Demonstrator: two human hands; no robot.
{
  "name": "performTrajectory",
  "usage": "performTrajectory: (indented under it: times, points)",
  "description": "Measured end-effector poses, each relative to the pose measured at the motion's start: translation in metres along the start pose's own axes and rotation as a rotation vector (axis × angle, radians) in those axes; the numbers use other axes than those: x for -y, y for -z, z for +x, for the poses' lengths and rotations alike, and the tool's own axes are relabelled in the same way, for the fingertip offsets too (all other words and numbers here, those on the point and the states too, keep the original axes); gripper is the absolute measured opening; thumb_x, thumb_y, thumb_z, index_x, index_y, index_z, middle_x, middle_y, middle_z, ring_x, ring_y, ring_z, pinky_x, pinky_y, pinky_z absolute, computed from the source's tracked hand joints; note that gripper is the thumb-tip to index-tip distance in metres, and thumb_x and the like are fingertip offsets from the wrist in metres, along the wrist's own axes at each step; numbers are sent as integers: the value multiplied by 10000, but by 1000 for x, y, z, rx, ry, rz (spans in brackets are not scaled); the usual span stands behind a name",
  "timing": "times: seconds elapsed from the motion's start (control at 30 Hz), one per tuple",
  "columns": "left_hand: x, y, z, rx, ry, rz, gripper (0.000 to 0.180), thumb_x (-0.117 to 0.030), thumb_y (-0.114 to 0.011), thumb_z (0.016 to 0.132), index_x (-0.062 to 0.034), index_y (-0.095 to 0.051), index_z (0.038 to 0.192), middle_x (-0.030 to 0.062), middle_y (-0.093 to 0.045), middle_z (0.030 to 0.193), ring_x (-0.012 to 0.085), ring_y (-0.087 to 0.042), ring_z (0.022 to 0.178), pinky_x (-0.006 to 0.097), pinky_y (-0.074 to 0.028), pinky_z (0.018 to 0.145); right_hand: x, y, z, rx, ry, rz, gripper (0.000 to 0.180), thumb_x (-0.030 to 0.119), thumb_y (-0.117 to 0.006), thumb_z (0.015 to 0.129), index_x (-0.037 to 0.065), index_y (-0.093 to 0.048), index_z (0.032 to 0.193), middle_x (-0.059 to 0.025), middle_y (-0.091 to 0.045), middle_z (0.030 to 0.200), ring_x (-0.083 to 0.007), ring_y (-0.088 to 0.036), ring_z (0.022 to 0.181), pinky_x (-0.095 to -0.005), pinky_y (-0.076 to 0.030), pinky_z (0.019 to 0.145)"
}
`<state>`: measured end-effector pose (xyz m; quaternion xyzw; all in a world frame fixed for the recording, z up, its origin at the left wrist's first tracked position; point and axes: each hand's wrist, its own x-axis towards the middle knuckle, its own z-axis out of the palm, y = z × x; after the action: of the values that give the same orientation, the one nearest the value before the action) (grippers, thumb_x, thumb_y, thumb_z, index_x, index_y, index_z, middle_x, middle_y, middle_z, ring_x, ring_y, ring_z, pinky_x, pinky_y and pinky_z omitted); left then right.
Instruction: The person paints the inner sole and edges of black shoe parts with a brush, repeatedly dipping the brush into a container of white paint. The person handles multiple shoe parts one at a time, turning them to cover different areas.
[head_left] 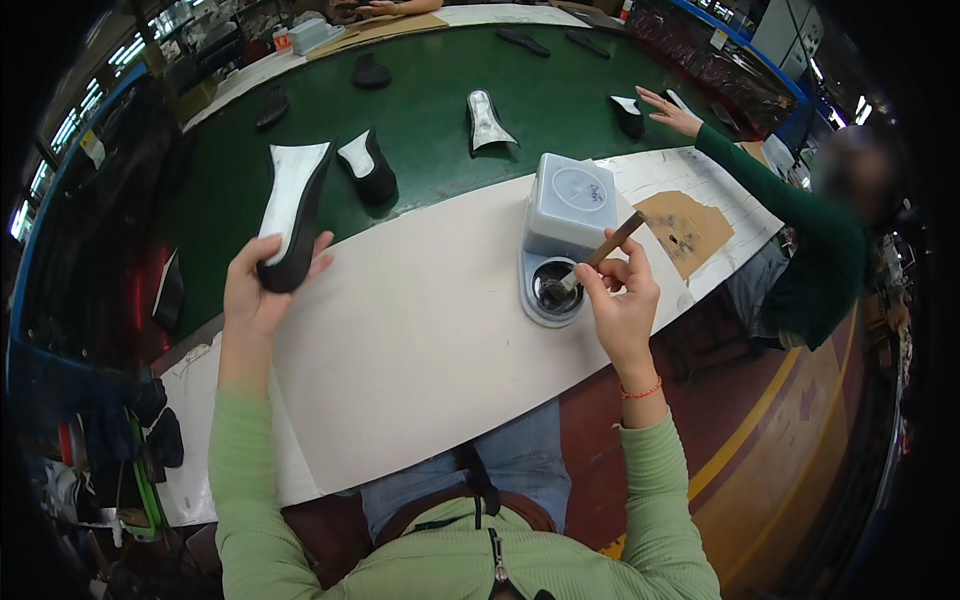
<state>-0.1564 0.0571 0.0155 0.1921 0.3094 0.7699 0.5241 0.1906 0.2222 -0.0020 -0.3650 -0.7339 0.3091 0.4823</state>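
L hand [250, 290] partly hid. behind blk/wht sole [297, 195].

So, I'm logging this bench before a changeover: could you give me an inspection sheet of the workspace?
Surface: pale sheet in front, dark green surface beyond.
Job's things: black-and-white part, raised; wooden-handled brush, tip at the round well of a pale blue container.
Clutter: torn, stained brown cardboard right of the container.
Hands: left hand grips the part; right hand grips the brush.
Cables: nothing seen.
Surroundings: co-worker's hand at right; more parts on the green surface.
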Motion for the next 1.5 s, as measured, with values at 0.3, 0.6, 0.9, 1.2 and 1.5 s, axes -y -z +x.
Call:
performTrajectory:
  times: [0.3,0.6,0.9,1.2,1.5]
  points:
    - [41,-27,-106,133,-36,-157,799,-598,-344,867,-37,-177,1411,286,-287,1368,315,-528,992,486,-440,885,-5,-4,-2,17,-59,75,393,47,-665,766,-44,-505,1113,-27,-598,645,-50,-431,549,-185,-341,521]
    - [95,-55,-116,141,153,81,673,-243,-531,834,37,-213,1356,265,-412,1242,358,-558,1004,472,-479,858,20,13,-11,142,-587,941,417,15,-612,817,-54,-421,1182,-68,-597,789,-88,-498,652,-209,-374,596]
    - [118,-97,-125,246,170,430,767,-148,-506,807,-59,-72,1433,186,-458,1264,297,-589,993,402,-475,877,94,-6,-56,-88,215,699,602,10,-664,779,6,-297,1256,-155,-625,873,-200,-607,855,-288,-467,786]
    - [106,-98,-134,340,107,392,644,-72,-500,879,18,-152,1412,108,-370,1358,150,-364,1217,284,-254,1016,105,-6,-56,21,625,224,676,25,-729,727,97,-277,1225,-151,-645,826,-157,-513,642,-252,-395,587]
    - [99,-96,-137,332,91,387,640,-71,-504,875,12,-165,1412,100,-387,1338,137,-396,1175,267,-283,991,110,2,-62,124,550,411,699,49,-745,707,78,-300,1246,-127,-636,752,-149,-501,605,-271,-374,564]
